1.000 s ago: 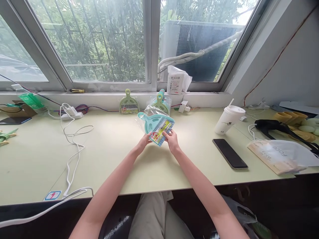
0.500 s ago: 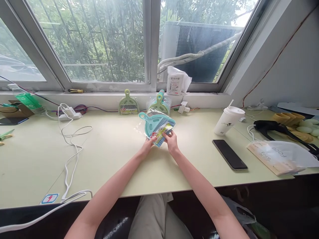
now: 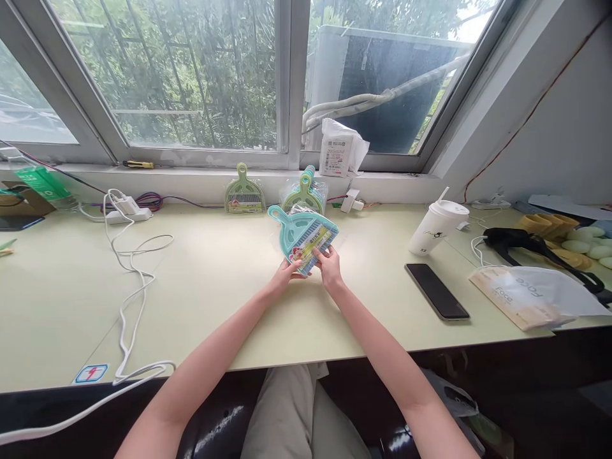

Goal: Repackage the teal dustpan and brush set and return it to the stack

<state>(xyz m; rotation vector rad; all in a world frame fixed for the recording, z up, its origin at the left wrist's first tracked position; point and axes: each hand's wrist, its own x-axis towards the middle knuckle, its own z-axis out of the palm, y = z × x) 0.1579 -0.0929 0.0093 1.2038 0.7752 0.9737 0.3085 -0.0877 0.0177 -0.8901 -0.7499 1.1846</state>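
Note:
Both hands hold a small blue-green dustpan and brush set (image 3: 292, 231) just above the table, its handle pointing up and to the left. A printed label with yellow and red crosses its front, and clear plastic film shows at its edges. My left hand (image 3: 285, 275) grips the lower left edge, thumb in front and fingers behind. On the lower right side, my right hand (image 3: 329, 266) is closed with its thumb on the label. Behind it, a green dustpan set (image 3: 245, 191) leans at the wall, beside a stack of wrapped dustpan sets (image 3: 306, 192).
On the right are a white cup with a straw (image 3: 436, 228), a black phone (image 3: 437, 292) and a tissue pack (image 3: 514, 294). White cables (image 3: 138, 274) trail down the left from a power strip (image 3: 129, 213). A wrapped box (image 3: 338, 153) stands on the sill.
The dustpan set has turned slightly, its label now facing me more squarely. Both hands keep hold of it. The whole view has shifted a little.

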